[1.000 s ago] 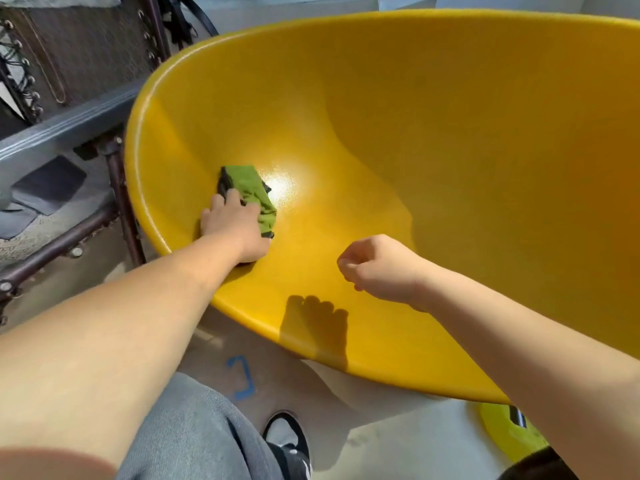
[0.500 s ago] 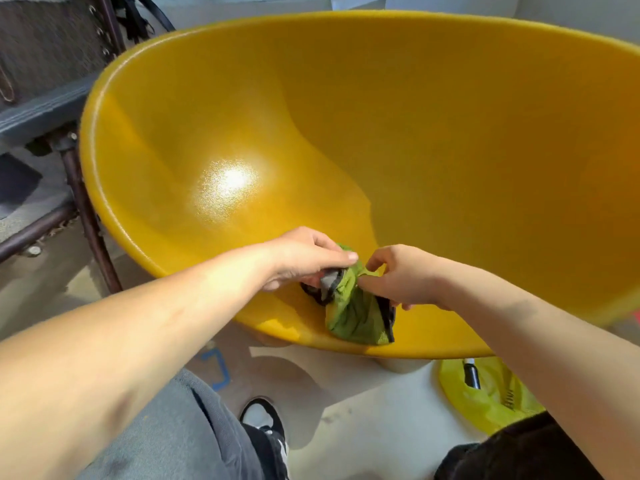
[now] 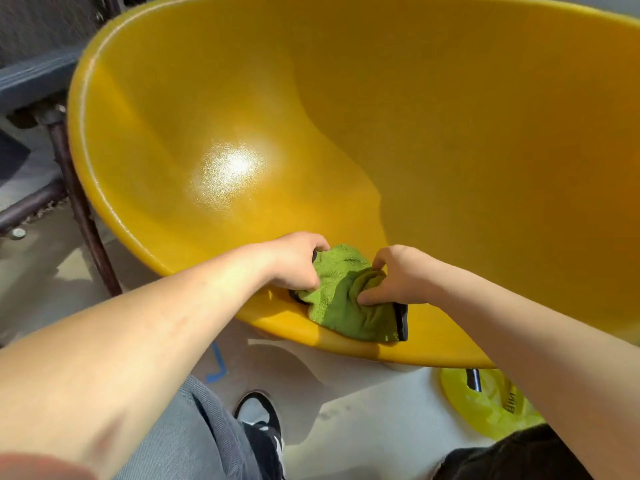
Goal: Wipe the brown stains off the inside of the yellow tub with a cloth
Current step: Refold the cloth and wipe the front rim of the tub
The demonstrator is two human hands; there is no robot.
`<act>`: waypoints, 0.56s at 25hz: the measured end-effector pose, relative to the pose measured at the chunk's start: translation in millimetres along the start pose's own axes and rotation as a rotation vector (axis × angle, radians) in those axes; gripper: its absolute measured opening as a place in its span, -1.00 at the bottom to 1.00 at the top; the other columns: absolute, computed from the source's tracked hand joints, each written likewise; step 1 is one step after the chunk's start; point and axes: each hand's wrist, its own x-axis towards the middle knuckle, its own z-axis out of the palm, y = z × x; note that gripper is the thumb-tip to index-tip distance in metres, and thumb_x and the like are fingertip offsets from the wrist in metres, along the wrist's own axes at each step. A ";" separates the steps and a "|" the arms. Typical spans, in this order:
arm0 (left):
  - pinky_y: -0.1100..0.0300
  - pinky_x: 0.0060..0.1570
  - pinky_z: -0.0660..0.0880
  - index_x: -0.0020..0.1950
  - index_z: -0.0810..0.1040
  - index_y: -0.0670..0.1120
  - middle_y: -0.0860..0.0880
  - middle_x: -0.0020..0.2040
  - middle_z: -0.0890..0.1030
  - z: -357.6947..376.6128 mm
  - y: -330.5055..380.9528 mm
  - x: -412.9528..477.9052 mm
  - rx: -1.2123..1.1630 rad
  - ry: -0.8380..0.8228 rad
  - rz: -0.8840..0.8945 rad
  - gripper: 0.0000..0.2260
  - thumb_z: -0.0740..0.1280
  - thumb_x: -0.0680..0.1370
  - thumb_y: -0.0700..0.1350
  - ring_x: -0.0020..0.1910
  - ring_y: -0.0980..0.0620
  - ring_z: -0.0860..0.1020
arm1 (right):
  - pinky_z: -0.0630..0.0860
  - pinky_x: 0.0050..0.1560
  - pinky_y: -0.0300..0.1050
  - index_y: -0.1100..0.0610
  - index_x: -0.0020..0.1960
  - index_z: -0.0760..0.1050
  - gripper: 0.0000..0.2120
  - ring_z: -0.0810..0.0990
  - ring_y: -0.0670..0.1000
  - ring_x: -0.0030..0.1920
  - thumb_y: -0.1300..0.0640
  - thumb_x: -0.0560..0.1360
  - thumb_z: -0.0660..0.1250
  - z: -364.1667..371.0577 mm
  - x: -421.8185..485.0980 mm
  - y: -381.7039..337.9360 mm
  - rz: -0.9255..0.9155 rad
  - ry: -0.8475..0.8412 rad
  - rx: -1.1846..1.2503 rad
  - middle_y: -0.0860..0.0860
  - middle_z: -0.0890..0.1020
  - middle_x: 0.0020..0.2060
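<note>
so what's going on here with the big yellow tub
A person is leaning over a large glossy yellow plastic tub. Both bare hands grip a crumpled green terry cloth with dark edging lying on the tub's near inner wall by the rim: the left hand pinches its left side, the right hand bunches its right. It looks like refolding, not wiping. No brown stains are clearly visible.

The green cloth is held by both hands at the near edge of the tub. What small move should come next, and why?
Probably finish refolding the green cloth into a flat pad. It lies bunched on the near rim of the yellow tub, pinched between the left hand and the right hand, so it cannot wipe well.
</note>
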 end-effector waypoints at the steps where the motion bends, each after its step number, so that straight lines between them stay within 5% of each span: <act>1: 0.21 -0.22 0.53 0.54 0.34 0.03 0.00 0.11 0.57 -2.0 -0.3 0.7 0.016 -0.002 -0.012 -0.34 0.44 0.47 -0.19 -0.08 0.00 0.59 | 0.60 0.07 0.02 0.12 0.31 0.47 -0.30 0.58 0.14 0.13 -0.28 0.36 0.55 -2.9 -2.0 1.9 0.023 0.000 0.020 0.09 0.60 0.18; 5: 0.20 -0.36 0.50 0.62 0.17 0.13 -0.08 0.34 0.49 -14.6 -3.5 -1.8 -0.078 0.187 -0.094 -0.23 0.31 0.46 -0.25 -0.20 0.02 0.59 | 0.50 -0.04 -0.02 -0.01 0.16 0.44 -0.31 0.47 0.07 0.05 -0.44 0.27 0.50 0.8 -16.8 -0.7 -0.128 0.217 -0.082 -0.02 0.51 0.06; 7: 0.19 -0.29 0.53 0.54 0.36 0.17 -0.09 0.51 0.35 -19.7 -5.4 -6.0 -0.112 0.314 -0.059 -0.30 0.24 0.44 -0.30 -0.04 -0.03 0.61 | 0.50 -0.05 -0.02 -0.06 0.09 0.46 -0.34 0.42 0.02 0.03 -0.48 0.22 0.48 10.8 -26.6 -4.3 -0.262 0.226 -0.109 -0.06 0.49 0.02; 9: 0.19 -0.21 0.57 0.13 0.69 0.17 -0.11 0.31 0.58 -22.6 -5.7 -18.1 -0.183 0.340 0.045 -0.45 0.16 0.41 -0.36 -0.09 -0.01 0.62 | 0.55 0.00 -0.02 -0.06 0.15 0.50 -0.47 0.46 0.04 0.08 -0.35 0.35 0.46 21.7 -31.0 -3.3 -0.279 0.154 -0.209 -0.04 0.52 0.07; 11: 0.22 -0.16 0.53 -0.16 0.75 0.11 -0.13 0.02 0.72 -21.8 -4.8 -27.7 -0.193 0.198 0.061 -0.52 0.12 0.39 -0.35 -0.20 0.01 0.59 | 0.58 0.01 -0.02 -0.02 0.17 0.54 -0.71 0.55 0.12 0.15 -0.10 0.51 0.34 25.1 -29.0 3.8 -0.264 0.166 -0.241 -0.01 0.57 0.12; 14: 0.19 -0.02 0.56 -0.05 0.73 0.03 0.07 0.01 0.71 -23.5 -1.2 -46.7 -0.123 0.100 0.021 -0.85 0.47 0.46 0.05 -0.06 0.09 0.61 | 0.58 -0.13 0.00 0.08 0.04 0.53 -0.85 0.58 0.17 -0.03 0.06 0.61 0.20 11.9 -32.0 9.5 -0.202 0.268 -0.049 0.06 0.64 0.00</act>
